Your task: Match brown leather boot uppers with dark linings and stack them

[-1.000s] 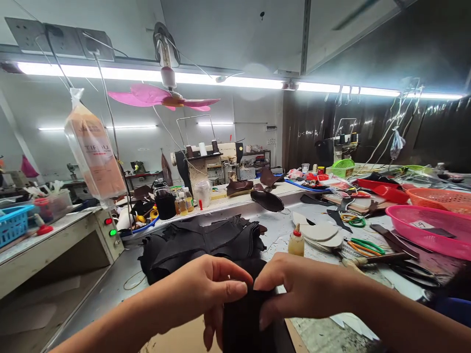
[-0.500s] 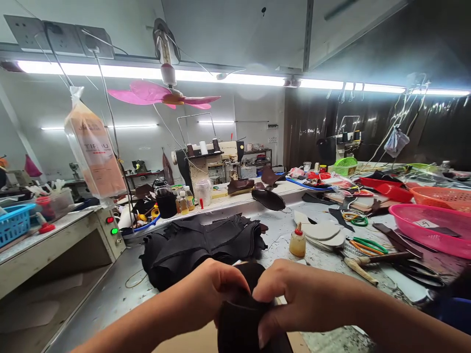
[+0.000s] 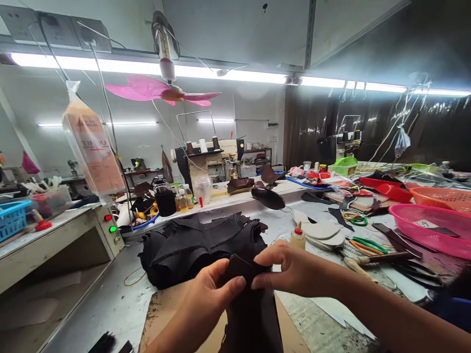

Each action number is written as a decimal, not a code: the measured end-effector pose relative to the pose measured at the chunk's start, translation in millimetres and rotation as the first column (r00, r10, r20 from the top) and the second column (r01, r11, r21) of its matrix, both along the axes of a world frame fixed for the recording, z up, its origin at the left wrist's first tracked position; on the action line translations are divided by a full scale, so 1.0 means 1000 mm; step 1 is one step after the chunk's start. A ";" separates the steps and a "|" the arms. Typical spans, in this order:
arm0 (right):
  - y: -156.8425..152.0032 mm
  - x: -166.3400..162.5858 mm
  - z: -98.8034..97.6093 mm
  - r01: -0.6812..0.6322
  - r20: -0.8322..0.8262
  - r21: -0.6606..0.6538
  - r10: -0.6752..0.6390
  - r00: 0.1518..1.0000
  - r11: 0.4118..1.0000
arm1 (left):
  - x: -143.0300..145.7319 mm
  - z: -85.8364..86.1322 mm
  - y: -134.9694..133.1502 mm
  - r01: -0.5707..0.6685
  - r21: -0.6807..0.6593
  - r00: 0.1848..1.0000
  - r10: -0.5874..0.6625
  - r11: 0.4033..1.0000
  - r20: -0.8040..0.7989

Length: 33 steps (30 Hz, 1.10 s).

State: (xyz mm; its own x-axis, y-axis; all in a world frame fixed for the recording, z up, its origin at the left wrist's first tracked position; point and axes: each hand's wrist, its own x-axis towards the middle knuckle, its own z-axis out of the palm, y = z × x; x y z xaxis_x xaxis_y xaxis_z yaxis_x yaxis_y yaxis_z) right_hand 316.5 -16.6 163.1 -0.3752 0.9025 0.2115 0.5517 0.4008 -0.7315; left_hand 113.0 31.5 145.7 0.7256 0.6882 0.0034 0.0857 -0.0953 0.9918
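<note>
Between my two hands is a dark brown leather piece (image 3: 253,314), held over a brown board (image 3: 154,306) at the near edge of the bench. My left hand (image 3: 209,294) grips its upper left edge, the thumb lying on the front. Opposite it, my right hand (image 3: 283,269) pinches the upper right edge between thumb and fingers. The lower part of the piece hangs toward me and runs out of the picture. Just beyond lies a stack of black leather pieces (image 3: 198,240). A small glue bottle (image 3: 297,235) with a red collar stands behind my right hand, partly covered.
White oval sheets (image 3: 322,230), a hammer (image 3: 382,252) and black scissors (image 3: 419,272) lie to the right, near a pink basket (image 3: 434,228). A machine box with red and green lights (image 3: 110,223) borders the left. A pink fan (image 3: 162,90) hangs above.
Both hands have risen and moved slightly away from me with the leather piece. Its upper edge is now spread between my fingers, and more of the board shows beneath.
</note>
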 end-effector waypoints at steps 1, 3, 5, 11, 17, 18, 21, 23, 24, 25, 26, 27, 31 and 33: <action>0.000 0.000 -0.003 0.014 -0.021 -0.005 -0.014 1.000 1.000 | 0.002 -0.004 -0.001 -0.043 0.019 0.999 0.043 0.999 0.001; 0.000 -0.001 -0.008 0.028 -0.080 -0.020 -0.029 0.996 0.999 | 0.005 -0.011 0.000 -0.116 0.029 0.993 0.116 0.993 0.004; 0.000 -0.001 -0.010 0.005 -0.147 -0.041 -0.011 0.989 0.999 | 0.005 -0.016 0.004 -0.173 0.016 0.985 0.172 0.985 0.020; -0.001 0.000 -0.008 -0.047 -0.159 -0.047 0.039 0.987 0.998 | 0.000 -0.013 0.014 0.102 -0.107 0.994 -0.105 0.989 -0.020; -0.003 0.001 -0.005 0.078 -0.020 -0.050 -0.079 0.997 0.996 | 0.002 -0.002 0.006 0.004 -0.051 1.000 -0.003 0.999 0.024; -0.002 -0.001 -0.005 0.084 -0.012 -0.047 -0.085 0.996 0.995 | 0.003 0.000 0.004 -0.015 -0.018 1.000 0.015 1.000 0.012; -0.001 -0.008 -0.004 0.103 0.000 -0.028 -0.104 0.995 0.994 | 0.007 0.006 0.000 -0.073 0.128 0.996 0.078 0.989 -0.035; 0.001 -0.012 -0.003 0.072 -0.002 -0.072 -0.072 0.997 0.995 | 0.008 0.010 -0.003 -0.111 0.269 0.989 0.132 0.957 -0.061; 0.002 -0.013 -0.003 0.025 -0.024 -0.131 -0.029 0.999 0.991 | 0.007 0.011 -0.004 -0.129 0.329 0.986 0.158 0.936 -0.062; 0.003 -0.012 -0.003 -0.033 -0.064 -0.199 0.021 0.998 0.979 | 0.005 0.012 -0.004 -0.155 0.362 0.982 0.183 0.919 -0.046; 0.003 -0.010 -0.004 -0.096 -0.117 -0.264 0.067 0.991 0.960 | 0.001 0.013 -0.004 -0.193 0.361 0.977 0.213 0.913 -0.017; 0.003 -0.007 -0.005 -0.157 -0.169 -0.317 0.107 0.980 0.935 | -0.004 0.014 -0.002 -0.245 0.325 0.967 0.253 0.913 0.019; -0.001 0.017 -0.015 -0.254 -0.252 -0.390 0.163 0.954 0.885 | -0.042 0.015 0.017 -0.385 0.135 0.923 0.383 0.913 0.047; -0.005 0.026 -0.021 -0.234 -0.228 -0.411 0.149 0.962 0.881 | -0.061 0.020 0.026 -0.305 0.182 0.944 0.322 0.935 -0.074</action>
